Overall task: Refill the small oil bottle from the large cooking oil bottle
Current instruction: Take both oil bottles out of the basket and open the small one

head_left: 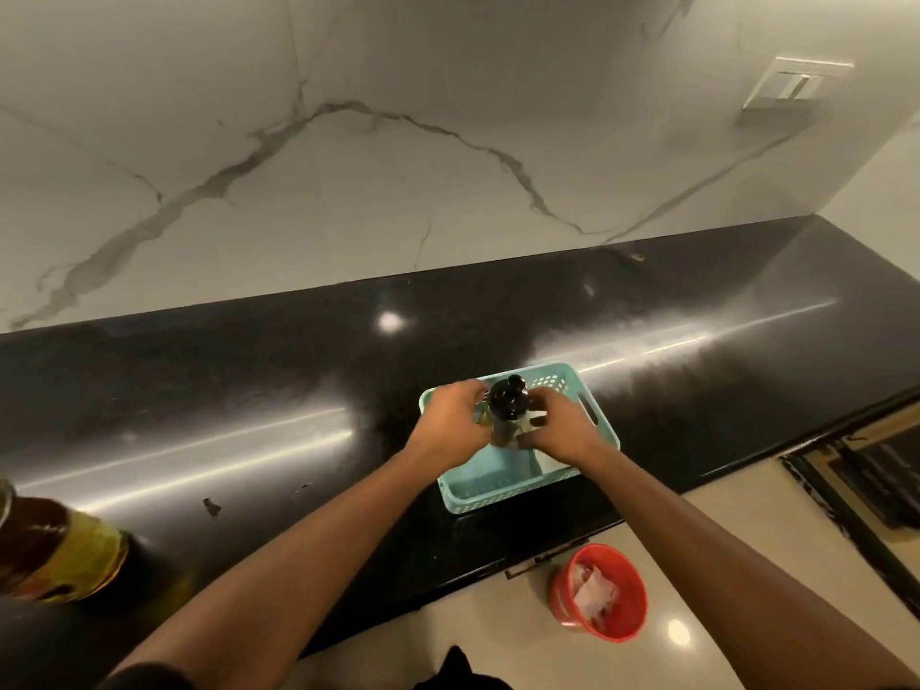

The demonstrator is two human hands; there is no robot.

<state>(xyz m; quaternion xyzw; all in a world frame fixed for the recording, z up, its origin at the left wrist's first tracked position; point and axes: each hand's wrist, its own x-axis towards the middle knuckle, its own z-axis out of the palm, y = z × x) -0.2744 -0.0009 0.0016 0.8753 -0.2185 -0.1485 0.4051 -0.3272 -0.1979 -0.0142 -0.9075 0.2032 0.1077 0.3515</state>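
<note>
The small oil bottle (507,408), with a black dispenser top and a clear body, stands upright in a teal plastic basket (490,483) on the black counter. My left hand (450,420) grips its left side and my right hand (560,428) grips its right side. The lower part of the bottle is hidden by my fingers. The large cooking oil bottle (59,552), holding amber oil and wearing a yellow label, stands at the counter's far left edge, partly cut off by the frame.
The black granite counter (249,390) runs along a white marble backsplash. A red bucket (605,597) with crumpled paper stands on the floor below the counter's front edge. A small dark scrap (211,506) lies on the counter. A wall switch (791,87) is at the upper right.
</note>
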